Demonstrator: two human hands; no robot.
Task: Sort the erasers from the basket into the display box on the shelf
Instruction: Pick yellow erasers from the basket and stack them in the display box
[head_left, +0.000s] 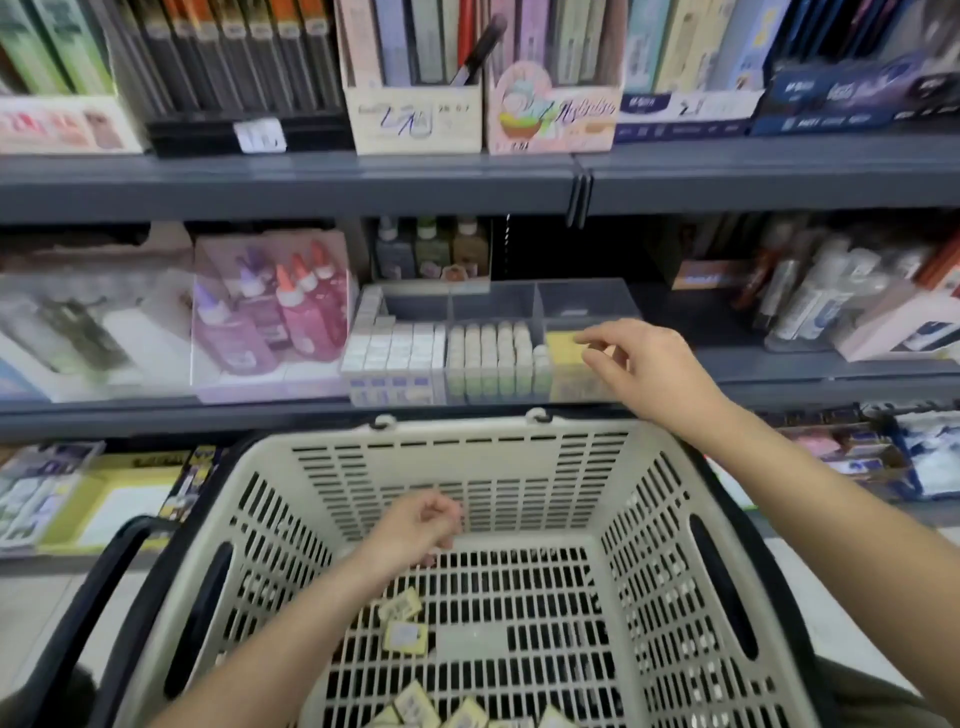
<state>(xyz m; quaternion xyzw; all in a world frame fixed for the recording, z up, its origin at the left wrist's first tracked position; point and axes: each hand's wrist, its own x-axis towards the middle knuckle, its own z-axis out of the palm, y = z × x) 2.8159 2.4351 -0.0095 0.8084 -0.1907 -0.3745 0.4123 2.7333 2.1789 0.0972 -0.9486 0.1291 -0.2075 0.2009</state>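
A cream plastic basket (644, 525) fills the lower half of the view. Several yellow erasers (405, 636) lie on its slotted floor, with more at the near edge (415, 709). On the middle shelf stands a clear display box (587, 301) with compartments; its right one holds yellow erasers (563, 345). My right hand (649, 364) hovers over that compartment with relaxed fingers, its fingertips at the yellow erasers. My left hand (421, 525) is inside the basket above the floor, fingers curled; whether it holds anything is hidden.
The box's other compartments hold white erasers (395, 345) and round pale ones (491, 345). Pink glue bottles (306, 306) stand in a clear case to the left. Boxed stationery (415, 78) fills the upper shelf. The basket's black handle (98, 587) hangs at the left.
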